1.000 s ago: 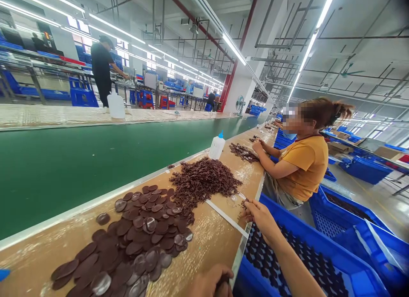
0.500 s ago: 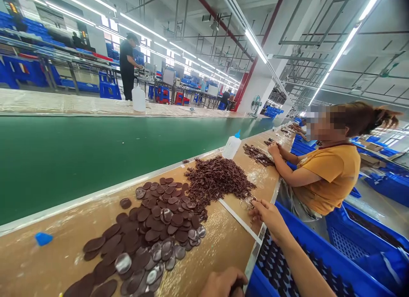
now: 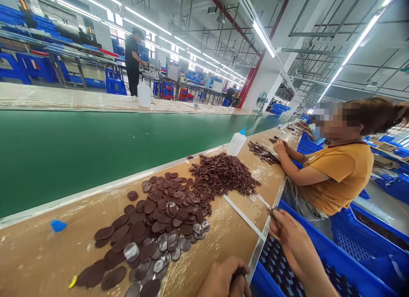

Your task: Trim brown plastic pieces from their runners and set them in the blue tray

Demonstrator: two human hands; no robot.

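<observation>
My left hand (image 3: 225,278) is at the bottom edge of the view, fingers curled around a dark brown piece (image 3: 240,272) that is mostly hidden. To the right, over the table's edge, my right hand (image 3: 294,239) pinches a small dark brown piece (image 3: 272,211) between thumb and fingertips. A pile of flat dark brown oval discs (image 3: 159,216) is spread on the brown tabletop, some of them shiny. Beyond it rises a heap of small, curly brown scraps (image 3: 223,173). Below my right hand, a blue crate (image 3: 266,278) contains rows of dark pieces.
A white bottle with a blue tip (image 3: 237,142) stands behind the heap. Alongside runs a green conveyor belt (image 3: 79,148). A blue cap-like piece (image 3: 58,226) lies at left. A co-worker in a yellow shirt (image 3: 340,177) works at right, near more blue crates (image 3: 354,241).
My right hand has moved away from the heap, rightward and nearer the table's edge, with the small piece in its fingertips. My left hand stays low, still closed. The view has shifted slightly.
</observation>
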